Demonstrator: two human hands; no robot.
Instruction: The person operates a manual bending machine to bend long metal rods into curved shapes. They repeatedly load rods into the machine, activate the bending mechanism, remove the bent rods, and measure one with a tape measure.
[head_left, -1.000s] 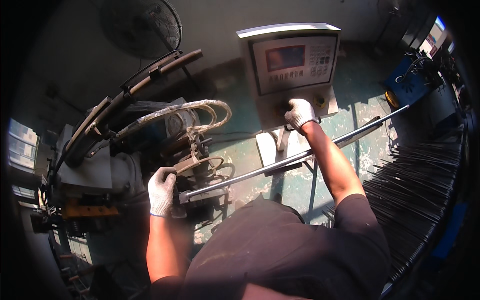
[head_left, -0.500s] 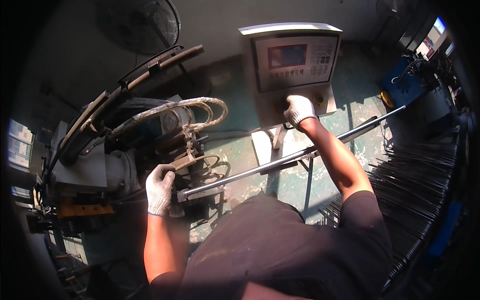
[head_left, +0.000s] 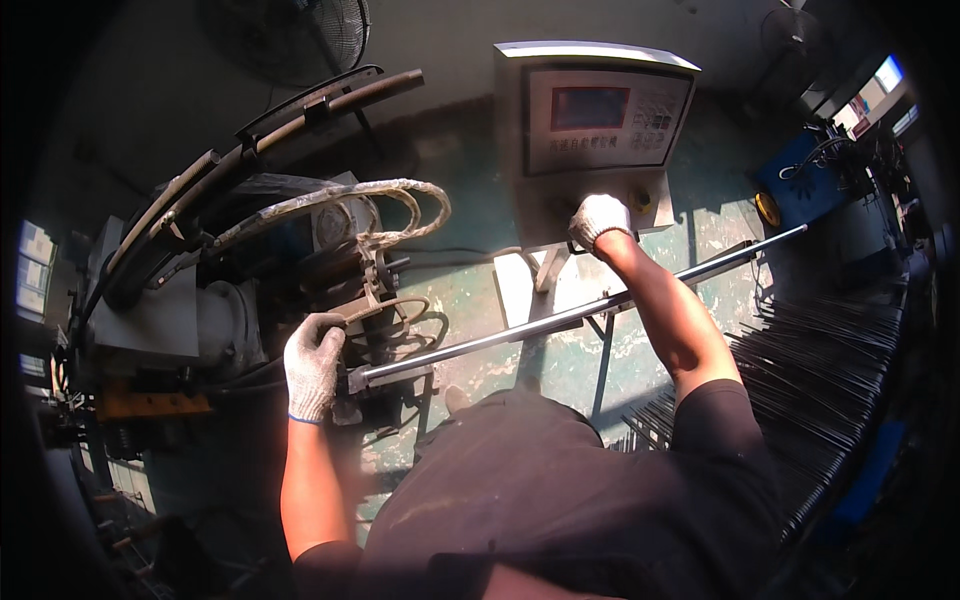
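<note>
My right hand (head_left: 602, 220), in a white knit glove, is closed over the lower ledge of a grey control box (head_left: 517, 150). Whatever lies under its fingers is hidden. At the left, my left hand (head_left: 312, 368) wears a soiled glove and has its fingers curled on a dark part of the machine, which I cannot make out. Close beside it is the near end of a long shiny metal tube (head_left: 500, 338). The tube slants up to the right, passing under my right forearm. A bent brown hose (head_left: 395, 303) runs just past my left fingertips.
A bending machine (head_left: 150, 320) with wrapped hoses (head_left: 330, 200) stands left. Many thin dark rods (head_left: 830, 370) lie stacked at the right. A yellow knob (head_left: 640, 201) sits beside my right hand. Behind are a fan (head_left: 335, 40) and a blue machine (head_left: 805, 175).
The view has shifted slightly, so the control box appears a little farther right and the machine a little farther left. Both hands keep their places.
</note>
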